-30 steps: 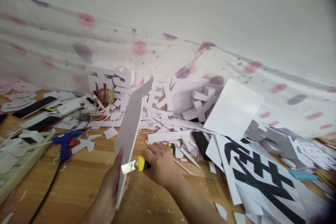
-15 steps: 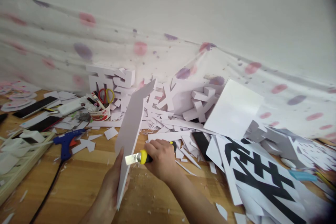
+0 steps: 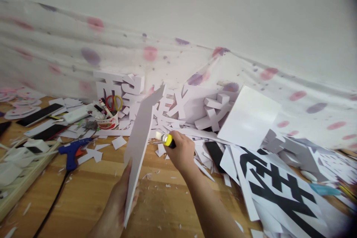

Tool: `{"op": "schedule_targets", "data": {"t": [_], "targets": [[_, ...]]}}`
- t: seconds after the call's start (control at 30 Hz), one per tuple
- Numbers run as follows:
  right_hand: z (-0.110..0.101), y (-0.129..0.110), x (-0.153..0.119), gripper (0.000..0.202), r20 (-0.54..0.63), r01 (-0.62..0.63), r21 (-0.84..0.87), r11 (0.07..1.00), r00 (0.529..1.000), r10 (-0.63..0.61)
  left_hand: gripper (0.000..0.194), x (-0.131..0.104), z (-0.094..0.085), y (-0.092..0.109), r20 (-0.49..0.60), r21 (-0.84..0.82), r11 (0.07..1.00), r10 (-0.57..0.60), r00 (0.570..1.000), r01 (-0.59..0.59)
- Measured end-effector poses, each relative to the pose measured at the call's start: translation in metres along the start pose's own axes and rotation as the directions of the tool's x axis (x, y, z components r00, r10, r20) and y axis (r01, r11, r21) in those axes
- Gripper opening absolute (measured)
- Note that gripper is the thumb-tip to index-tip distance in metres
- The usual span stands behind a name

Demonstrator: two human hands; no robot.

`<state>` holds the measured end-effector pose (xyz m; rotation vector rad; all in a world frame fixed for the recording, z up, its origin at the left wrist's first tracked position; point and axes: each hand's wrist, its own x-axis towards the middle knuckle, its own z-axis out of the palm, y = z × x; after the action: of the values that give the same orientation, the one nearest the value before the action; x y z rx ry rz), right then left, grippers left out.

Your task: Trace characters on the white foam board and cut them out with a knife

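Observation:
A white foam board piece point(image 3: 139, 139) stands upright on edge, gripped near its lower end by my left hand point(image 3: 122, 193), with the thumb on its left face and fingers on the right. My right hand point(image 3: 181, 150) is closed round a yellow and black utility knife point(image 3: 168, 140). The knife's blade points left toward the board's edge, with a small gap between them. Part of the knife's handle is hidden in my palm.
A blue glue gun point(image 3: 71, 152) lies at left by a power strip point(image 3: 26, 178). Behind are a cup of tools point(image 3: 107, 121), white cut-out letters point(image 3: 178, 104) and scraps. At right, a sheet with black characters point(image 3: 279, 182) and a leaning white board point(image 3: 249, 117).
My right hand has moved up and slightly right with the knife, away from the lower part of the board. My left hand and the board have barely moved.

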<state>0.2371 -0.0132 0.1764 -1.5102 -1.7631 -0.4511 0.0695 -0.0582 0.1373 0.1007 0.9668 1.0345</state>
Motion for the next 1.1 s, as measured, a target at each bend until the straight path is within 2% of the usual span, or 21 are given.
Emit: {"op": "schedule_targets", "data": {"t": [0.07,0.17,0.23,0.33,0.4,0.47,0.53,0.57,0.67,0.77,0.83,0.97,1.1], "targets": [[0.001,0.006,-0.002,0.001,0.008,-0.125,0.027,0.992,0.992,0.124,0.019,-0.001,-0.002,0.003,0.092,-0.182,0.979,-0.082,0.992,0.097],[0.004,0.013,-0.013,0.003,0.085,-0.240,0.048,0.970,0.968,0.235,0.023,0.000,-0.006,0.002,0.317,-0.400,0.867,-0.172,0.933,0.296],[0.006,0.018,-0.023,0.004,0.141,-0.277,0.038,0.960,0.953,0.269,0.024,0.001,-0.007,-0.002,0.416,-0.447,0.795,-0.221,0.882,0.410],[0.008,0.025,-0.036,0.005,0.187,-0.322,0.003,0.947,0.930,0.316,0.023,0.003,-0.008,-0.007,0.508,-0.454,0.731,-0.258,0.822,0.510],[0.008,0.030,-0.043,0.007,0.203,-0.348,-0.020,0.937,0.917,0.345,0.024,0.006,-0.008,-0.009,0.590,-0.418,0.684,-0.296,0.751,0.598],[0.008,0.033,-0.049,0.008,0.219,-0.367,-0.039,0.930,0.904,0.366,0.023,0.009,-0.010,-0.010,0.699,-0.374,0.614,-0.306,0.646,0.695],[0.009,0.036,-0.053,0.010,0.240,-0.382,-0.051,0.923,0.892,0.383,0.020,0.012,-0.012,-0.011,0.800,-0.349,0.532,-0.260,0.541,0.771],[0.010,0.036,-0.055,0.010,0.250,-0.389,-0.054,0.920,0.886,0.390,0.019,0.013,-0.012,-0.012,0.837,-0.350,0.493,-0.218,0.502,0.796],[0.012,0.036,-0.058,0.010,0.273,-0.399,-0.063,0.915,0.875,0.401,0.018,0.013,-0.012,-0.013,0.885,-0.351,0.404,-0.153,0.440,0.845],[0.013,0.033,-0.060,0.010,0.293,-0.391,-0.060,0.919,0.873,0.390,0.018,0.011,-0.009,-0.012,0.884,-0.359,0.392,-0.148,0.443,0.847],[0.013,0.030,-0.061,0.011,0.297,-0.378,-0.042,0.925,0.879,0.373,0.018,0.010,-0.008,-0.010,0.863,-0.380,0.425,-0.158,0.481,0.822],[0.012,0.025,-0.063,0.009,0.287,-0.333,0.000,0.943,0.903,0.319,0.018,0.013,-0.010,-0.007,0.784,-0.429,0.512,-0.198,0.588,0.744],[0.011,0.019,-0.065,0.008,0.272,-0.286,0.036,0.958,0.925,0.266,0.017,0.018,-0.013,-0.007,0.756,-0.467,0.510,-0.194,0.625,0.722]]}}
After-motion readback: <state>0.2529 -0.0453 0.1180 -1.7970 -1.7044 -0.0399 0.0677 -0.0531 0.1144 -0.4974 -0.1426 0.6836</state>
